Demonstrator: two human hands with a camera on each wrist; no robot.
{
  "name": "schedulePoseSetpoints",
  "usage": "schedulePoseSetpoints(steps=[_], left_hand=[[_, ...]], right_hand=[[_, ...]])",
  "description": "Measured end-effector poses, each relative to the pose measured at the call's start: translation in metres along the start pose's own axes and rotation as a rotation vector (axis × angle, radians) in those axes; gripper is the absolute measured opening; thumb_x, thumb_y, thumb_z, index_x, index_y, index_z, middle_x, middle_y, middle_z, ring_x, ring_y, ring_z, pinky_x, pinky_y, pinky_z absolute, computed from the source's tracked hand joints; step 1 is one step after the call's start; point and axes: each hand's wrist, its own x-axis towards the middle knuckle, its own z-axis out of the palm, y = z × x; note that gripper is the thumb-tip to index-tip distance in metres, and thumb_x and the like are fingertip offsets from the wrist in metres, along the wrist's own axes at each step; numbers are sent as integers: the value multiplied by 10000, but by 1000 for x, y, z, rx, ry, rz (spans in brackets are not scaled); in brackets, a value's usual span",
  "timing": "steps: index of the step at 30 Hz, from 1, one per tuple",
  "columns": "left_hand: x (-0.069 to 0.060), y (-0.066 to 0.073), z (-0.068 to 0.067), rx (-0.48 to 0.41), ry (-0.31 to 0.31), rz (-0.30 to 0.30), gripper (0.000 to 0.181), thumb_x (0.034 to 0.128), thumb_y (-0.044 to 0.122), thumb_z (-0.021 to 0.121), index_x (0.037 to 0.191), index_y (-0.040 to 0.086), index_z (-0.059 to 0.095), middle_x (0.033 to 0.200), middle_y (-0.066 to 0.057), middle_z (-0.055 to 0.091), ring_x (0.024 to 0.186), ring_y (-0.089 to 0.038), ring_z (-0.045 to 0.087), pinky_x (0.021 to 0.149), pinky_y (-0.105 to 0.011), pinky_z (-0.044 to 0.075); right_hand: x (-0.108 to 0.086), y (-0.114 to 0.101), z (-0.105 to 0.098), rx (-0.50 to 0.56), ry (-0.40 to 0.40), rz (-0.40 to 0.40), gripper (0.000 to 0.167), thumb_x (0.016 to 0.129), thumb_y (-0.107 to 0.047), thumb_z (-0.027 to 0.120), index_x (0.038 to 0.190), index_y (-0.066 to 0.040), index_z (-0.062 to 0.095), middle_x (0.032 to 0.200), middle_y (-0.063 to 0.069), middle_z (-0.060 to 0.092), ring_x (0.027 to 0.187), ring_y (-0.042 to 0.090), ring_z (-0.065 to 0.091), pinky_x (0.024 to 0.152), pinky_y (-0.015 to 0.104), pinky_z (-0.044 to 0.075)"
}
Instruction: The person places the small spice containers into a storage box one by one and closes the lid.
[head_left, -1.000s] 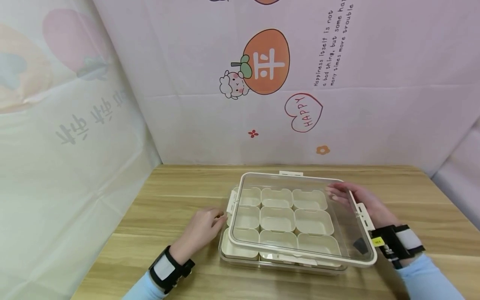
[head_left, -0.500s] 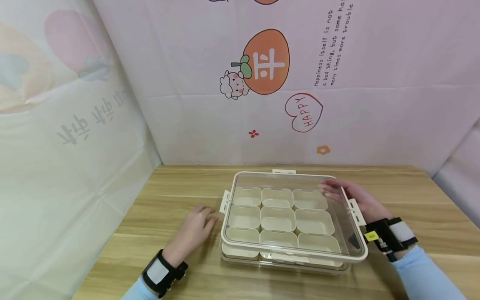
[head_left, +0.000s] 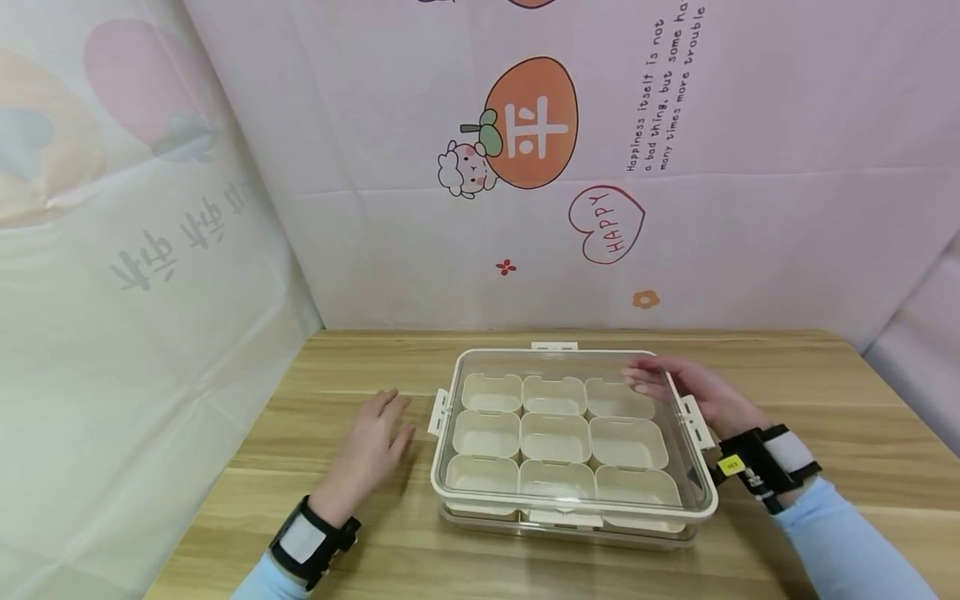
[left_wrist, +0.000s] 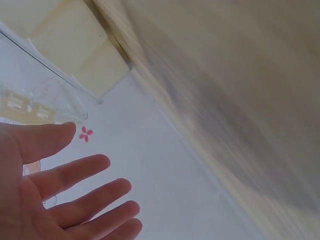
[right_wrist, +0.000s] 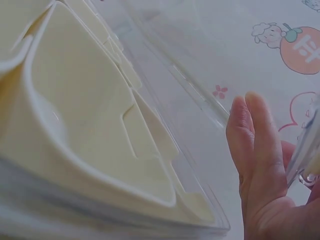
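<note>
A clear lid [head_left: 558, 362] with a cream rim and side clips sits slightly raised over a clear storage box [head_left: 570, 537]. Inside the box stand several cream small bins [head_left: 555, 437], seen through the lid. My right hand [head_left: 701, 392] holds the lid at its right edge, its fingers under the clear panel; in the right wrist view the lid's edge lies between the fingers [right_wrist: 257, 145] and the thumb side. To the left of the box, my left hand [head_left: 367, 454] is apart from it, fingers spread and relaxed, holding nothing, as the left wrist view also shows.
The wooden table [head_left: 360, 367] runs to a white printed cloth [head_left: 375, 250] hanging at the back and the left. A black wrist strap [head_left: 311, 542] is on the left wrist, and another strap [head_left: 768, 462] on the right.
The right hand has moved the lid left and lower, so it lines up more closely with the box. My left hand has drawn away to the left, its fingers opening out.
</note>
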Motion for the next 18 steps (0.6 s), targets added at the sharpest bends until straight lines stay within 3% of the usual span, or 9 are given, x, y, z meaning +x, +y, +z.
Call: schedulePoseSetpoints(steps=[9,18], left_hand=[[0,-14,-5,71,-58,-25,577,860,251,682,1346,11,483,1390,-272,438,1295,-463,392,1078,-553,307],[-1,-21,-8,121,-51,-12,588,864,287,673,1351,18,482,1397,-271,429,1297,-478,377,1050,-589,324]], right_hand=[[1,2,4,-14,66,12,436,1035,-72,219,1102,62,629,1081,244,663,1044,294,657,951,319,475],[3,0,1,-59,-3,41,506,1039,-91,150,1126,39,632,1096,217,668,1046,285,657,941,303,487]])
